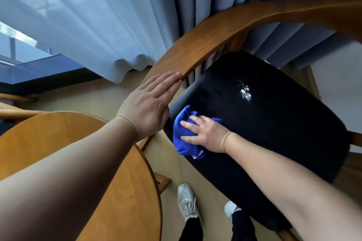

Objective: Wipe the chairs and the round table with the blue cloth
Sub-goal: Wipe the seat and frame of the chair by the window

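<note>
So right past the shoes [186, 201] and the table [121, 191] on the left, the right hand [207, 135] presses the bunched cloth [183, 143] onto the near-left edge of the black seat [264, 119], fingers spread and mostly straight. Further out, the left hand [148, 107] is flat, fingers together, tips touching the curved wooden rail [195, 49], curtains [98, 15] behind.

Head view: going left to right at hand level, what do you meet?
round table → left hand → blue cloth → right hand → black chair seat
</note>
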A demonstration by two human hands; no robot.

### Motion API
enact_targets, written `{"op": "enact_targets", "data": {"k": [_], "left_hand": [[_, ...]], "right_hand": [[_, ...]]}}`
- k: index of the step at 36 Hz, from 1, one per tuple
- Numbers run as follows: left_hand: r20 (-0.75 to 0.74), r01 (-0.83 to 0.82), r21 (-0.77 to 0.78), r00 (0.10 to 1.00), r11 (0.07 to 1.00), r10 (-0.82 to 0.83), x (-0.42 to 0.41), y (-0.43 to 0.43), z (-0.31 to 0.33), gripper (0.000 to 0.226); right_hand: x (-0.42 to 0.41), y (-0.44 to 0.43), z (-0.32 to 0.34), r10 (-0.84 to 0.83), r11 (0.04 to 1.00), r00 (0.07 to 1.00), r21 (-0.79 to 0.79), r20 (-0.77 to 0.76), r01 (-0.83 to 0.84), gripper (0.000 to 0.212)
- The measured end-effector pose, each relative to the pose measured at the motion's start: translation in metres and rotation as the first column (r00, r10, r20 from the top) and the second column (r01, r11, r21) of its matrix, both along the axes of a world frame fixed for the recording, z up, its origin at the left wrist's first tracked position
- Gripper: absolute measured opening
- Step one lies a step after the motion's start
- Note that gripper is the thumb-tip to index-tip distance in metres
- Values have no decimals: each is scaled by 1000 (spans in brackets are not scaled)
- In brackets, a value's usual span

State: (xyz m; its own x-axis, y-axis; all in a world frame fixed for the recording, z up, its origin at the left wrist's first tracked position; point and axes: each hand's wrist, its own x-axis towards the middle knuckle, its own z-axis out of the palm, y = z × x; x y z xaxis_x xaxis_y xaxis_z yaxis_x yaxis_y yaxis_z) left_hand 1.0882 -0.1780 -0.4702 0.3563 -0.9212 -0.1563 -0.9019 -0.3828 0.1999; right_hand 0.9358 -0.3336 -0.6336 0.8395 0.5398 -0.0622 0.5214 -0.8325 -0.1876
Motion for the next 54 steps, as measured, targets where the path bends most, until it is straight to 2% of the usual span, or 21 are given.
{"op": "enact_targets", "data": {"k": [3,6,8,11,17,20,23,27,30,38,42,44,47,51,54], "left_hand": [[3,-5,2,1000,1000,5,0,0,-1,58],[8,-3,-8,1000,1000,3,0,0,-4,58],[3,-4,-11,1000,1000,4,1,1,-6,58],[3,-5,-18,1000,1000,5,3,1,-6,58],[-2,-7,-1,1000,1000,7,3,-1,-4,57],[-5,-1,-4,1000,1000,1,4,-1,-4,57],[-4,1,-2,1000,1000,-1,4,0,-5,57],[-14,1,-27,1000,1000,-2,5,-2,-5,57],[-32,-3,-14,999,1000,3,4,-4,-2,58],[-37,-16,16,999,1000,16,5,0,0,57],[-29,-22,11,999,1000,23,4,0,0,56],[-28,-30,2,999,1000,30,3,-1,0,55],[-28,-33,-4,999,999,33,1,-1,-1,55],[-22,-35,3,999,999,35,1,-2,-1,55],[-20,-43,8,999,999,43,2,-3,2,56]], "right_hand": [[10,-29,2,-83,996,997,37,6,83,49],[21,-74,2,-259,965,966,28,-10,259,55],[25,-109,0,-438,899,898,10,-47,439,61],[25,-155,-1,-669,742,737,-37,-93,669,64],[26,-158,-1,-771,636,623,-99,-134,766,67],[25,-145,7,-807,586,577,-51,-124,809,66],[22,-118,17,-779,624,626,56,-43,780,67],[22,-57,21,-590,798,808,162,11,581,63],[10,-18,13,-396,913,917,120,36,390,51],[5,-47,3,-232,972,973,38,7,232,52],[-7,-107,3,-299,954,954,-22,-22,299,54],[-12,-136,6,-398,917,914,-79,-81,392,58],[-21,-164,7,-574,819,795,-149,-195,555,64],[-41,-209,7,-820,572,543,-266,-179,776,74],[-47,-234,17,-921,389,365,-378,-136,840,75]]}}
